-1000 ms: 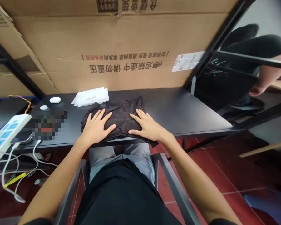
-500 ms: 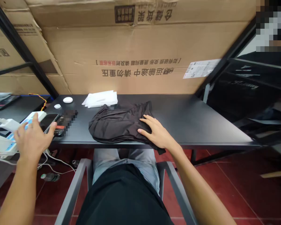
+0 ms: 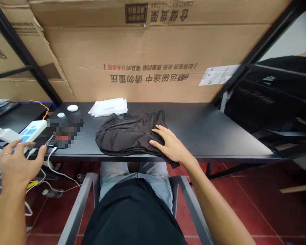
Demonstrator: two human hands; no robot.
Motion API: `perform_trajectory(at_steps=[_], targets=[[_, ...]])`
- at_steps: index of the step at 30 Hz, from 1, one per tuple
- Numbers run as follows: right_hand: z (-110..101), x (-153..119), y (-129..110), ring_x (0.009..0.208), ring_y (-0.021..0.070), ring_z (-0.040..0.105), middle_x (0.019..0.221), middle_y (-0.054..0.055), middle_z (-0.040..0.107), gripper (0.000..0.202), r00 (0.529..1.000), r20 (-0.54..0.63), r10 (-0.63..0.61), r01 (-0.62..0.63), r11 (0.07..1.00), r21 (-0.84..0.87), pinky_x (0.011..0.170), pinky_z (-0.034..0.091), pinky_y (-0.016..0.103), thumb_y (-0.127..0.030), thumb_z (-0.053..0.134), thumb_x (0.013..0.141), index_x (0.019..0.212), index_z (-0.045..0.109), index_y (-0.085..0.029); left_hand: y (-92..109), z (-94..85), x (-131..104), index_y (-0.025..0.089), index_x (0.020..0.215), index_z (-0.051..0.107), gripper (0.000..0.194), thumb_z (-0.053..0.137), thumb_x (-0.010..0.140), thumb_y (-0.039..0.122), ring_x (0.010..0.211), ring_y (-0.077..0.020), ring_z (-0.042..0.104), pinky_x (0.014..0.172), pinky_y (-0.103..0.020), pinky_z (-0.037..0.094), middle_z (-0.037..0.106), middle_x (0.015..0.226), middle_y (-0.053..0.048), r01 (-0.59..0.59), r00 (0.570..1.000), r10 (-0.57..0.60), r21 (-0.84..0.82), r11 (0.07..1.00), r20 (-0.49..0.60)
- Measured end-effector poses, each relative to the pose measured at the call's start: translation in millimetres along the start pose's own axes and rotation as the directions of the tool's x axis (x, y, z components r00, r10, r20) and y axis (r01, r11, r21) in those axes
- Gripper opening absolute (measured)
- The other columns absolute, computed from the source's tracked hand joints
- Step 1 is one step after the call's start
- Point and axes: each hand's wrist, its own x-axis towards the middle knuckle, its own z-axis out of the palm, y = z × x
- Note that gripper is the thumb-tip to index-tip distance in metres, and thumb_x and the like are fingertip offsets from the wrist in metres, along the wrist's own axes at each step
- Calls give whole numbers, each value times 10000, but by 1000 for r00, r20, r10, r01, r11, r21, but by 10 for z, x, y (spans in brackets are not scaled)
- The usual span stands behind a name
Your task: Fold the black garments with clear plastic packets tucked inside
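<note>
A dark cloth (image 3: 130, 134), folded and wrinkled, lies near the front edge of the black table (image 3: 193, 126). Resting on its right side is my right hand (image 3: 169, 144), fingers spread and flat, gripping nothing. My left hand (image 3: 20, 160) hovers at the far left beside a white power strip (image 3: 33, 131), its fingers apart and bent, with a ring on one finger. White cables (image 3: 49, 163) run just right of that hand. Whether its fingertips touch the strip is unclear.
White sheets (image 3: 108, 107) lie behind the cloth, with a white oval object (image 3: 72, 108) to their left. A large cardboard box (image 3: 142, 51) stands at the back. Black metal posts frame both sides. A person in dark clothing is at the right. A bottle (image 3: 53, 193) lies on the floor.
My left hand has moved left and down toward me, uncovering more of the power strip and cables. My right hand stays on the cloth.
</note>
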Motion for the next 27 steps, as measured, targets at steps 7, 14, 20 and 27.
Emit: perform_trajectory(at_steps=[7, 14, 20, 27], targets=[[5, -15, 9, 1715, 403, 426, 1805, 170, 512, 714, 1000, -16, -3, 3, 1000, 13, 1423, 309, 693, -737, 572, 1104, 1615, 655, -246, 46, 5, 11, 185, 1325, 744, 582, 618, 1020, 665, 1580, -410, 551, 1383, -580, 363, 615, 1647, -197, -17, 1000, 17, -19, 1000, 1], [6, -21, 11, 1720, 404, 417, 1809, 176, 505, 717, 1000, -16, 4, -4, 1000, 11, 1428, 302, 685, -729, 570, 1106, 1612, 655, -227, -15, 73, 100, 204, 1452, 743, 721, 536, 1039, 758, 1661, -432, 453, 1383, -644, 307, 497, 1750, -235, -59, 985, 47, 68, 996, 165], [-1, -24, -7, 1711, 404, 432, 1805, 176, 512, 708, 1000, -14, 1, -1, 1000, 14, 1427, 309, 677, -719, 571, 1107, 1612, 655, -230, -55, 67, 87, 126, 1546, 678, 842, 545, 1030, 779, 1641, -451, 486, 1391, -624, 325, 549, 1695, -274, -23, 995, 21, 16, 1000, 101], [-11, -17, -13, 1717, 400, 422, 1809, 178, 505, 711, 1000, -7, 9, -9, 1000, 13, 1436, 287, 671, -718, 569, 1108, 1610, 656, -222, -22, -79, -84, 204, 1337, 784, 579, 620, 1038, 671, 1547, -391, 607, 1360, -518, 423, 683, 1571, -158, -40, 999, 37, -76, 996, -36]])
